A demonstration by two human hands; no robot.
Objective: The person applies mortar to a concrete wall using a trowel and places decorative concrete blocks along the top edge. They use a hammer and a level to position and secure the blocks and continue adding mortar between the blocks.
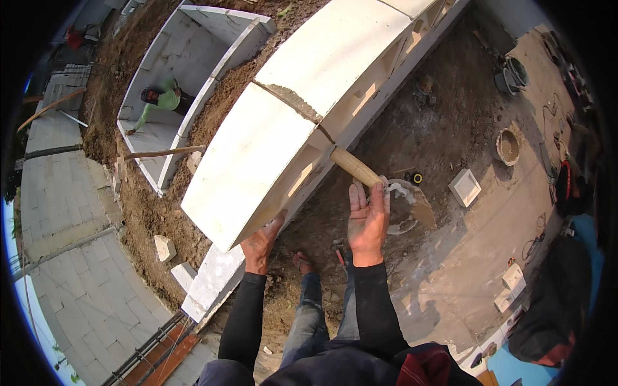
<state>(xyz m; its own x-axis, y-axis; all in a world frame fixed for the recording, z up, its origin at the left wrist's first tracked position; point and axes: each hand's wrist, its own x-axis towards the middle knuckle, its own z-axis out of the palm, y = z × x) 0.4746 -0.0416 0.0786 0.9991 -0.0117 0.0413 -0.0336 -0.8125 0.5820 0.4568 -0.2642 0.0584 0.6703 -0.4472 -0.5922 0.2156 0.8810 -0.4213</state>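
A long white block [254, 151] with hollow openings along its side lies on top of a wall, separated by a mortar joint from another white block [341, 51] beyond it. My left hand [259, 246] is against the near block's right side at its close end, fingers stretched along it and partly hidden. Farther right, my right hand [369, 225] is raised with its fingers around the lower end of a thick wooden handle [355, 166]. That handle slants up left toward the block's side. Whatever tool it belongs to is not clear.
Below on the right are a mortar tub [412, 209], a bucket [507, 148], dark buckets [512, 77] and a square white piece [465, 188]. Left of the wall, a person in green [166, 101] is inside a white-walled pit. Loose blocks [165, 248] lie on soil.
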